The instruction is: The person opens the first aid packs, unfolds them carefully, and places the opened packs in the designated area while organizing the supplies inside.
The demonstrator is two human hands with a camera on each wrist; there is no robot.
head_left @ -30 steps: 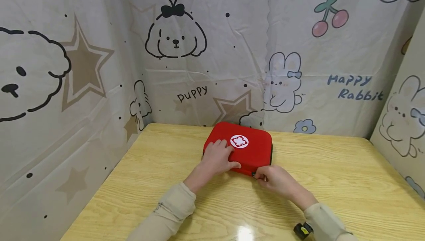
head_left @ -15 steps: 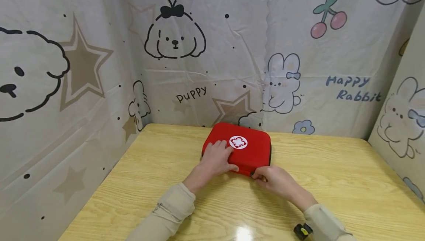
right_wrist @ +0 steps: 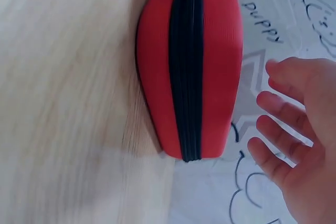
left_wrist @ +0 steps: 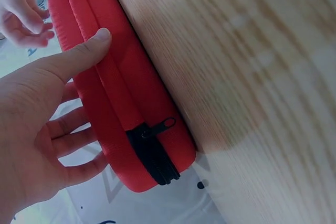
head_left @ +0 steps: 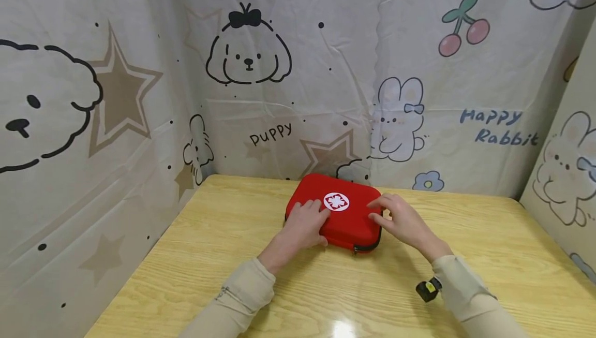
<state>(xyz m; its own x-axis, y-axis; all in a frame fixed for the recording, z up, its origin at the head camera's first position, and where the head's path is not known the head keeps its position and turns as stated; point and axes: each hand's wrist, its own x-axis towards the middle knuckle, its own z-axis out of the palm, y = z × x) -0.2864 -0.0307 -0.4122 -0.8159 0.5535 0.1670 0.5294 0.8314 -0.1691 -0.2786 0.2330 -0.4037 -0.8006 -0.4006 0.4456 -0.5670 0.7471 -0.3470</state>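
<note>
A red zippered first-aid case (head_left: 354,224) with a white round emblem (head_left: 336,202) lies with its lid down on the table. My left hand (head_left: 300,226) holds its front left part, fingers over the lid. In the left wrist view the thumb (left_wrist: 86,53) presses the front side. A black zipper pull (left_wrist: 160,127) hangs near one corner there, and another zipper pull (head_left: 356,249) shows at the front right. My right hand (head_left: 402,219) hovers by the case's right side with fingers spread, holding nothing. Black zipper tape (right_wrist: 186,72) runs along that side in the right wrist view.
The wooden table (head_left: 223,224) ends at a patterned cloth (head_left: 326,69) hung behind and along both sides. A small black device (head_left: 427,290) is strapped at the right wrist.
My right hand has let go of the front right zipper pull and risen to the case's right side, its fingers spreading. The left hand stays on the case, its thumb shifted slightly.
</note>
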